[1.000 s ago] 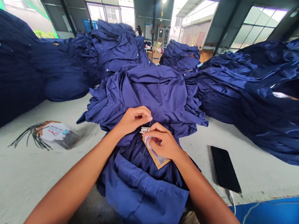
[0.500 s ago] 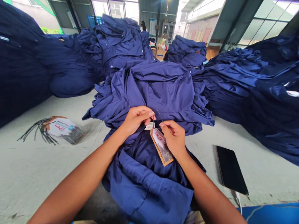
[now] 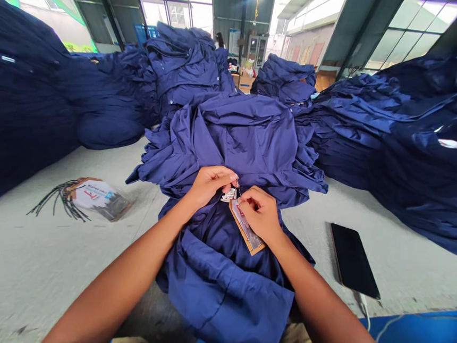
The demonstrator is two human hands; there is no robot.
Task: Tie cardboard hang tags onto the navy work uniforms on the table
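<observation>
A navy-blue garment (image 3: 226, 283) lies bunched in front of me, its near end hanging over the table edge. At its neck shows a white sewn-in label (image 3: 228, 195). My left hand (image 3: 212, 186) is closed in a pinch on a thin black-and-white tag string (image 3: 238, 185) just above that label. My right hand (image 3: 264, 212) is closed too, its thumb and fingertips pinching the string at the top of a hang tag (image 3: 250, 234). The tag, printed cardboard with a brown edge, lies tilted on the garment, partly covered by my right fingers.
A stack of hang tags (image 3: 100, 198) with black strings lies on the pale table (image 3: 133, 248) at left. To the right is a black phone (image 3: 354, 260) with a white cable. Heaps of navy garments (image 3: 232, 129) rise ahead and on both sides.
My right hand has moved slightly left and up, toward my left hand, its fingers now covering the tag's upper part. The string's raised loop has dropped between my hands.
</observation>
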